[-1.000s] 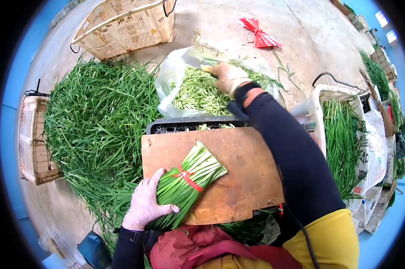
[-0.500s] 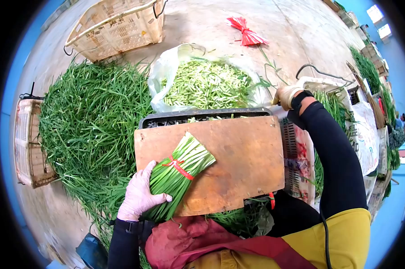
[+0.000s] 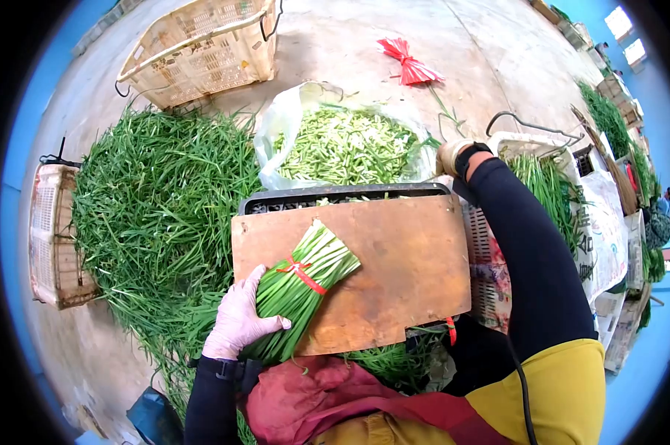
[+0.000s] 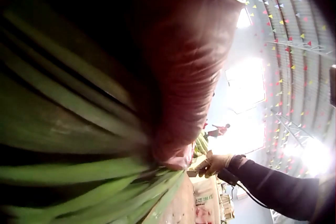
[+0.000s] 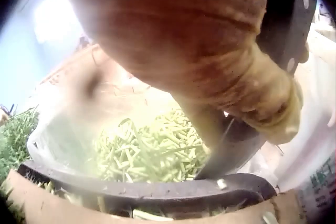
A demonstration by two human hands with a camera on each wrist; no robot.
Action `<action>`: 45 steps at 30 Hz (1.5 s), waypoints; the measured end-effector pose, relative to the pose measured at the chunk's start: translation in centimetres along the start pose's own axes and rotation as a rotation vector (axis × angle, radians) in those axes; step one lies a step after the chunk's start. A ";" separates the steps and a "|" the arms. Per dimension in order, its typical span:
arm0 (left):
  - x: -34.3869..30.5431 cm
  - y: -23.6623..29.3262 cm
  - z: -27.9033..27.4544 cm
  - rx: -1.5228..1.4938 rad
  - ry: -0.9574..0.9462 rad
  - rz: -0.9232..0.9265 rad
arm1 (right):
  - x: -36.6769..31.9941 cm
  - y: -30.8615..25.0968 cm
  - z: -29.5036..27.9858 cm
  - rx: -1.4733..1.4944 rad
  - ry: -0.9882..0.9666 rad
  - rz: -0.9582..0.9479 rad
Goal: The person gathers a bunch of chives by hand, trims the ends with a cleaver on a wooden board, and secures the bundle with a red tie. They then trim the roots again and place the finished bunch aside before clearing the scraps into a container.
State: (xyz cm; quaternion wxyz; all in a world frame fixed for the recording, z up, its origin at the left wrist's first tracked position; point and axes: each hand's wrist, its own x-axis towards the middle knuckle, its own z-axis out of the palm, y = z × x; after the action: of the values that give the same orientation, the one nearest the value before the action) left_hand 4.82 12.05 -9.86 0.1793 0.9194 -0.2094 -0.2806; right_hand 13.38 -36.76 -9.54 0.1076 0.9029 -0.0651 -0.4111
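My gloved left hand (image 3: 237, 317) grips the leafy part of a bundle of green stalks (image 3: 305, 278), tied with red tape (image 3: 305, 277). The bundle lies slanted on a wooden board (image 3: 402, 274), its pale cut ends pointing up and right. Beyond the board's far right corner, my gloved right hand (image 3: 452, 157) holds a knife, whose dark blade (image 5: 228, 153) shows below the curled fingers in the right wrist view. Behind the board, a clear plastic bag (image 3: 273, 159) holds short cut stalk pieces (image 3: 350, 144). Green leaves fill much of the left wrist view beside the hand (image 4: 191, 71).
A large heap of loose greens (image 3: 164, 200) lies to the left. A dark tray (image 3: 268, 202) sits under the board's far edge. Crates stand at far left (image 3: 53, 237) and back left (image 3: 216, 67). Upright greens fill a crate (image 3: 546, 193) at right. Red-and-white strips (image 3: 410, 63) lie on the floor.
My right hand has swept from above the bag of cut pieces to its right side, then shifted slightly left. My left hand keeps its grip on the bundle.
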 end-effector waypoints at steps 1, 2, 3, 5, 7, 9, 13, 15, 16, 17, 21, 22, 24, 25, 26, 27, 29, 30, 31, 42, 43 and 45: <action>0.0 0.1 0.0 -0.006 -0.002 0.000 | 0.5 -0.3 -0.5 0.005 0.021 0.048; 0.0 0.1 0.0 -0.015 -0.003 -0.002 | 0.7 -0.1 -1.1 0.010 0.023 -0.004; 0.0 0.1 -0.1 -0.011 -0.002 0.003 | 0.7 0.2 -1.5 0.048 0.024 0.013; 0.0 0.1 0.0 -0.018 0.000 0.004 | -0.8 0.5 -1.6 0.111 0.115 0.042; 0.0 0.1 -0.3 -0.049 0.013 0.009 | -2.6 1.7 -0.8 0.150 0.218 0.036; 0.2 -0.3 -0.5 -0.139 0.014 0.021 | -4.3 3.0 1.5 0.284 0.351 -0.010; 0.9 -1.6 -0.7 -0.597 -0.102 -0.062 | -10.7 -0.3 7.8 0.945 0.585 -0.027; 1.4 -2.1 -1.2 -0.722 -0.155 -0.083 | -12.9 -4.1 12.4 1.631 0.516 -0.050; 1.3 -1.8 -1.6 -0.759 -0.178 -0.092 | -15.5 -6.4 13.0 1.807 0.392 0.051; 1.2 -2.1 -1.5 -0.776 -0.158 -0.068 | -15.4 -7.6 16.6 1.928 0.355 -0.035; -0.3 -1.0 -2.9 -0.909 -0.141 -0.023 | -18.1 -13.7 22.9 2.193 0.298 0.083; -1.0 -0.4 -3.5 -0.897 -0.139 0.005 | -17.1 -14.0 25.1 2.011 0.331 0.061; -2.4 1.0 -4.7 -0.981 -0.075 0.081 | -16.1 -14.3 27.7 1.822 0.378 -0.050; -3.3 2.1 -5.6 -0.983 -0.042 0.119 | -18.5 -14.2 26.1 1.797 0.280 0.016; -4.3 3.1 -6.4 -0.986 -0.010 0.183 | -21.1 -14.3 24.2 1.769 0.178 0.080; -5.5 4.1 -7.2 -0.981 0.049 0.237 | -20.6 -14.0 26.1 1.727 0.155 0.015; -7.7 5.6 -8.3 -0.980 0.188 0.338 | -19.8 -15.9 28.0 1.609 0.323 -0.031; -8.6 5.9 -8.7 -0.998 0.247 0.395 | -19.5 -17.0 28.6 1.552 0.433 -0.025; -9.7 6.3 -8.9 -1.038 0.316 0.398 | -20.2 -17.8 27.8 1.285 0.529 0.029; -11.9 5.3 -6.5 -1.266 0.848 0.394 | -23.4 -13.0 17.9 2.029 0.411 0.046; -11.5 7.1 -6.9 -1.348 0.904 0.452 | -22.0 -11.8 16.8 1.994 0.509 0.005; -9.8 6.3 -7.4 -1.452 0.929 0.421 | -18.8 -8.8 14.6 1.628 0.799 -0.054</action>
State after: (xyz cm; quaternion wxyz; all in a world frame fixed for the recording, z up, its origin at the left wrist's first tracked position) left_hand -0.01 13.09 3.05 0.8330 0.5424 -0.0507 0.0963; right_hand -9.72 -26.41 -7.35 -0.5592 0.7762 -0.2722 0.1035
